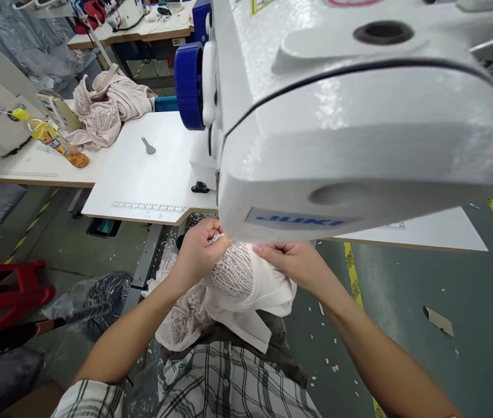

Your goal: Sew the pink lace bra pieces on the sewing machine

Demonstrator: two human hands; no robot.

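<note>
Head view: we have the lace bra (233, 273) just beneath the sewing machine (359, 145), its lower folds over our lap.
Left hand (200, 252): thumb and fingers pinch the cup's upper edge.
Right hand (294, 261): thumb and fingers pinch the edge opposite.
Machine head: it hides the needle area, so we could misplace the edge or prick a fingertip.
Loose folds: their weight could drag the cup askew; our uneven pull could pucker the lace.
</note>
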